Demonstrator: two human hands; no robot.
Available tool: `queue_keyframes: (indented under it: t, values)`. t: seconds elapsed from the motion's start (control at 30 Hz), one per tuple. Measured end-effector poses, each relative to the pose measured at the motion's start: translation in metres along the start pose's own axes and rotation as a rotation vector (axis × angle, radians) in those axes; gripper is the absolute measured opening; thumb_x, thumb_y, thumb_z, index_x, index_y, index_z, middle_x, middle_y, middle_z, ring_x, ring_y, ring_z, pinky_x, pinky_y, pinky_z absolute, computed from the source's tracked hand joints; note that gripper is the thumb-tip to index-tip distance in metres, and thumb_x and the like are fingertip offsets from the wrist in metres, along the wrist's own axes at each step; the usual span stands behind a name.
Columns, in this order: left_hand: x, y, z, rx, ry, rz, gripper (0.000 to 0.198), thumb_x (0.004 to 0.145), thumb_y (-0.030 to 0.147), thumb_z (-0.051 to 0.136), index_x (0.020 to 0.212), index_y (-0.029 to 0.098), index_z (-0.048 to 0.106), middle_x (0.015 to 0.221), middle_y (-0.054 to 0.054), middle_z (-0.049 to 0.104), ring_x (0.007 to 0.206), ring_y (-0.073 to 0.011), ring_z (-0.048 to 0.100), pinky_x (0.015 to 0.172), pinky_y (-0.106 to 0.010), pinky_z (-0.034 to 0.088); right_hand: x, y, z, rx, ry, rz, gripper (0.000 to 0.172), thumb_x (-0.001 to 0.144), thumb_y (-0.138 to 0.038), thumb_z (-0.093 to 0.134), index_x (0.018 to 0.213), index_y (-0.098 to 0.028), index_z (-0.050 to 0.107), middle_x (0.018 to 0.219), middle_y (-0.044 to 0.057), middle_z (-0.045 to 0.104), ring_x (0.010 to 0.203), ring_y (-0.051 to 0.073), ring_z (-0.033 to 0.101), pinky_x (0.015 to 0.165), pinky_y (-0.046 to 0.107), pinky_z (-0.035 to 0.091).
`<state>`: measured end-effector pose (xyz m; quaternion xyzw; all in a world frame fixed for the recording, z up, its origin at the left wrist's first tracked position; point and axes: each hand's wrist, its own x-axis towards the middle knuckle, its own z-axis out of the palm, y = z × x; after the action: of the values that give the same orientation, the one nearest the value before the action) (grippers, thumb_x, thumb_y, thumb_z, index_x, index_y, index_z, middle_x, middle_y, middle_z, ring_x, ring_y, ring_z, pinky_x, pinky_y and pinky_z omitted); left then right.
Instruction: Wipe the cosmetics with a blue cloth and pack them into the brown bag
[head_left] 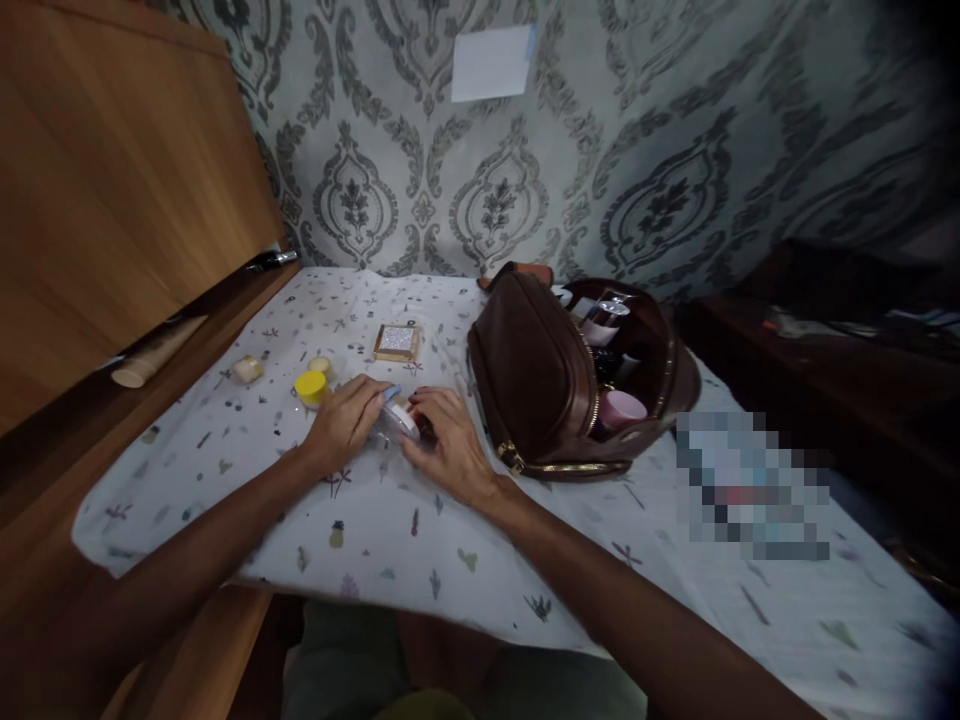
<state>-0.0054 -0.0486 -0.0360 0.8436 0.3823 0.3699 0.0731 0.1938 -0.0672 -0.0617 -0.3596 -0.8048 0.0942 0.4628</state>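
Observation:
Between my hands, over the cloth, is a small round jar (pixel 403 420) with a white rim and a clear-looking side, tilted. My right hand (pixel 454 445) grips it from the right with bent fingers and thumb. My left hand (pixel 346 422) is closed on its left side; a light blue piece (pixel 391 393) shows at these fingertips, too small to name. Just beyond my left hand stand a yellow-lidded jar (pixel 310 388) and a small cream-coloured jar (pixel 319 366). A square glittery compact (pixel 397 342) with gold edges lies farther back.
A brown cosmetic bag (pixel 525 370) stands unzipped on the right, holding a pink-lidded jar (pixel 622 408) and bottles. Another small jar (pixel 248 369) and a beige tube (pixel 159 352) are at the left, beside a wooden panel (pixel 127 150). A blurred item (pixel 754 490) lies at the right.

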Motion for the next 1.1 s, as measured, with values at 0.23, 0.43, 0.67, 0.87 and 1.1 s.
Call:
queue_keyframes:
  t: [0.23, 0.43, 0.67, 0.87, 1.1]
  values:
    - [-0.005, 0.019, 0.005, 0.284, 0.087, 0.362, 0.036, 0.1, 0.033, 0.052, 0.129, 0.015, 0.06, 0.115, -0.015, 0.064, 0.105, -0.0271, 0.058, 0.087, -0.041, 0.052, 0.0, -0.001, -0.001, -0.057, -0.06, 0.01, 0.008, 0.084, -0.025, 0.061, 0.089, -0.02, 0.057, 0.098, 0.012, 0.064, 0.109, 0.031, 0.057, 0.094, 0.047, 0.05]
    - [-0.001, 0.01, 0.001, 0.188, 0.099, 0.226, 0.03, 0.099, 0.026, 0.052, 0.126, 0.015, 0.062, 0.113, -0.013, 0.062, 0.105, -0.0247, 0.06, 0.091, -0.04, 0.052, 0.0, 0.001, 0.0, -0.157, -0.124, 0.068, 0.028, 0.079, -0.032, 0.074, 0.102, -0.018, 0.064, 0.12, 0.015, 0.061, 0.125, 0.034, 0.048, 0.103, 0.053, 0.045]
    - [0.001, 0.002, 0.0, 0.054, 0.103, 0.048, 0.03, 0.101, 0.028, 0.048, 0.125, 0.018, 0.063, 0.112, -0.01, 0.061, 0.107, -0.0229, 0.06, 0.096, -0.04, 0.051, -0.003, 0.004, 0.0, -0.185, -0.144, 0.076, 0.025, 0.08, -0.026, 0.076, 0.102, -0.019, 0.069, 0.132, 0.016, 0.056, 0.133, 0.035, 0.042, 0.108, 0.057, 0.042]
    - [-0.002, 0.01, 0.0, 0.181, 0.085, 0.21, 0.037, 0.096, 0.029, 0.057, 0.132, 0.02, 0.059, 0.119, -0.013, 0.059, 0.111, -0.0272, 0.059, 0.095, -0.045, 0.052, -0.003, 0.002, 0.001, -0.144, -0.068, 0.018, 0.015, 0.082, -0.027, 0.07, 0.095, -0.02, 0.069, 0.133, 0.016, 0.056, 0.133, 0.035, 0.042, 0.107, 0.059, 0.042]
    - [-0.003, 0.017, 0.004, 0.238, 0.038, 0.279, 0.035, 0.095, 0.024, 0.056, 0.13, 0.018, 0.061, 0.124, -0.016, 0.058, 0.116, -0.0292, 0.056, 0.097, -0.047, 0.051, -0.003, 0.005, 0.001, -0.13, -0.048, 0.012, 0.015, 0.082, -0.027, 0.07, 0.095, -0.019, 0.069, 0.13, 0.016, 0.058, 0.132, 0.034, 0.043, 0.108, 0.056, 0.042]
